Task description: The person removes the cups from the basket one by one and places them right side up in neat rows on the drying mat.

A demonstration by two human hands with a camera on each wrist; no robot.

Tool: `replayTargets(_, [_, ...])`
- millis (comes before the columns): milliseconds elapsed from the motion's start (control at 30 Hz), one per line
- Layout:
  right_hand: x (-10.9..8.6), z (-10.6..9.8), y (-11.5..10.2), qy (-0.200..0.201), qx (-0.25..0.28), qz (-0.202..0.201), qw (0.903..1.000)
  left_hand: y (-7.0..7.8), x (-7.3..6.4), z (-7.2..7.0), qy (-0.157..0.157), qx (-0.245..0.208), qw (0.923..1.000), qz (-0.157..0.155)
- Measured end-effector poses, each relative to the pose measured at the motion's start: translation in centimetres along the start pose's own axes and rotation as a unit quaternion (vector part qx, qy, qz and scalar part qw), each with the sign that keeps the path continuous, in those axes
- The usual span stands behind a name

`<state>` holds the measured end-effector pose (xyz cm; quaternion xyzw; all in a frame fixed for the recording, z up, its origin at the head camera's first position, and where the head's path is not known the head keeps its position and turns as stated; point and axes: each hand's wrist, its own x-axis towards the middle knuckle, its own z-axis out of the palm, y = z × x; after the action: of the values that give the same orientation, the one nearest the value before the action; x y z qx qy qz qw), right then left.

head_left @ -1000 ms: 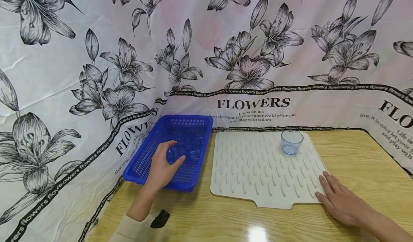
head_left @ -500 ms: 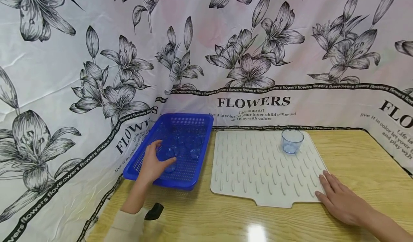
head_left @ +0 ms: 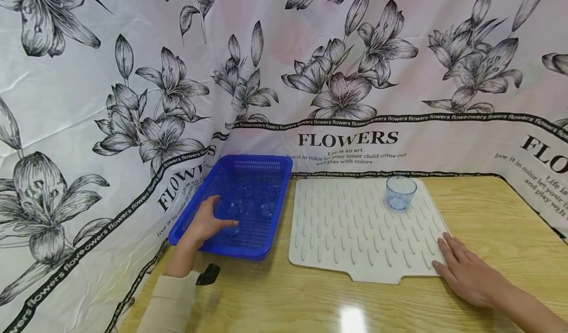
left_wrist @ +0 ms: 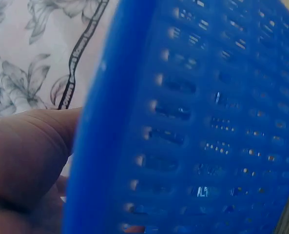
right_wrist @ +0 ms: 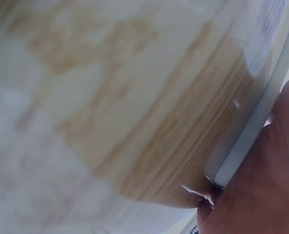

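Note:
My left hand [head_left: 205, 220] reaches over the near left side of a blue plastic basket [head_left: 274, 209], thumb and fingers apart. Beside the thumb sits a clear glass cup [head_left: 231, 229], tinted blue by the basket. More glass cups [head_left: 267, 209] lie in the basket, hard to tell apart. In the left wrist view, the basket's slotted wall [left_wrist: 105, 122] hides most of the fingers. My right hand [head_left: 470, 273] rests flat at the lower right edge of a white ridged draining mat [head_left: 346, 224]. A bluish glass cup [head_left: 401, 193] stands near the mat's far right corner.
Everything stands on a wood-grain table [head_left: 288, 298]. A white cloth [head_left: 248, 17] printed with flowers hangs behind and along the left side, close to the basket. Bare tabletop shows in front of the mat and to its right.
My left hand has moved left and slightly lower within the basket, uncovering the near glass cup. The right hand, the mat and the cup on it have stayed in place.

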<state>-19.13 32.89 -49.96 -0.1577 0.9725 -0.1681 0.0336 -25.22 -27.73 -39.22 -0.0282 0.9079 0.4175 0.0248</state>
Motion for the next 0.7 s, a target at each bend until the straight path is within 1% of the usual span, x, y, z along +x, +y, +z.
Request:
replayTargets(167, [-0.1, 0.1, -0.1, -0.001, 0.001, 0.0, 1.0, -0.7, 0.1, -0.2, -0.017, -0.009, 0.9998, -0.005])
replayTargets(333, [-0.1, 0.1, 0.0, -0.002, 0.001, 0.002, 1.0, -1.6, 1.0, -0.5, -0.044, -0.036, 0.9984, -0.004])
replayTargets(433, [-0.1, -0.1, -0.1, -0.002, 0.001, 0.004, 1.0, -2.0, 1.5, -0.5, -0.052, -0.043, 0.9977, -0.005])
replayTargets(567, [0.0, -0.1, 0.0, -0.002, 0.002, 0.003, 1.0, -2.1, 1.5, -0.4, -0.058, -0.04, 0.9975, -0.009])
replayTargets(700, [0.0, 0.1, 0.2, -0.003, 0.004, 0.003, 1.0, -2.1, 1.5, -0.5, -0.064, -0.05, 0.9966, -0.01])
